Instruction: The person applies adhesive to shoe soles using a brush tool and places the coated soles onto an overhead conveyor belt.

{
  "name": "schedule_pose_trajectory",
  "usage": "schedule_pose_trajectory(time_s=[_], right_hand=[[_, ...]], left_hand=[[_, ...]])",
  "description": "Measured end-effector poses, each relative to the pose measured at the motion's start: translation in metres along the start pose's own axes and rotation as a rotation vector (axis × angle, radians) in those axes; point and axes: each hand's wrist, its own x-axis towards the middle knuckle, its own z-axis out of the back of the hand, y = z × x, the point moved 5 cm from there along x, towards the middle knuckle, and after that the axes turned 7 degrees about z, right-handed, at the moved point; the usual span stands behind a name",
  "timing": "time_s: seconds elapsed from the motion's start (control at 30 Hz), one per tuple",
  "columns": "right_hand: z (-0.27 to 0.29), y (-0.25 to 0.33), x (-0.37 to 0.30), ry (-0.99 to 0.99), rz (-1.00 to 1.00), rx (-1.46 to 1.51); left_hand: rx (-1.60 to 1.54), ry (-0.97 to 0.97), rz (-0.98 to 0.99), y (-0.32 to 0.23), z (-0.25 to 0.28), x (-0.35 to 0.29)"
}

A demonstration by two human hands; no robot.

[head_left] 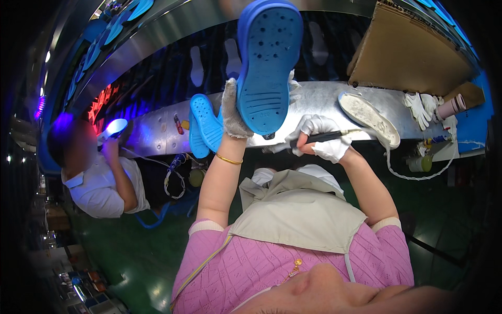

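My left hand [232,112], in a greyish glove, grips a blue shoe sole [264,78] by its narrower lower part. The sole stands upright in front of me, holes at its wide end and ribs lower down. Some of the fingers are hidden behind it. My right hand [325,137], with white glove material over its fingers, is closed round a slim black-handled tool [329,136] just right of the sole. Which end of the tool does the work is hard to make out. More blue soles [206,125] lie on the metal bench to the left.
A whitish, sole-shaped tray [366,115] lies on the metal bench [157,131] at right. Beyond it are a cardboard box [413,49], white gloves [418,110] and a pinkish roll [454,106]. Behind runs a dark conveyor with soles [196,65]. A co-worker [104,178] sits at left.
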Motion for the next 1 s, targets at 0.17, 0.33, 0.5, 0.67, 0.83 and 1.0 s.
schedule_pose_trajectory(time_s=[0.17,0.33,0.5,0.67,0.83,1.0], right_hand=[[0.006,0.02,0.002,-0.047,0.204,-0.032],[-0.01,0.044,0.019,-0.029,0.639,-0.596],[-0.019,0.023,0.013,0.059,0.304,-0.407],[-0.005,0.032,0.009,0.051,0.295,-0.059],[-0.004,0.049,0.019,-0.002,0.513,-0.529],[-0.003,0.034,0.026,0.095,0.37,-0.491]], left_hand=[[-0.031,-0.17,0.064,-0.007,0.018,0.0],[0.124,-0.194,0.182,-0.008,0.019,0.015],[0.021,-0.113,0.2,-0.005,0.004,0.028],[-0.095,-0.036,0.198,-0.007,-0.001,0.028],[0.024,-0.022,0.224,-0.005,-0.009,0.032],[0.171,-0.305,0.343,-0.011,0.017,0.031]])
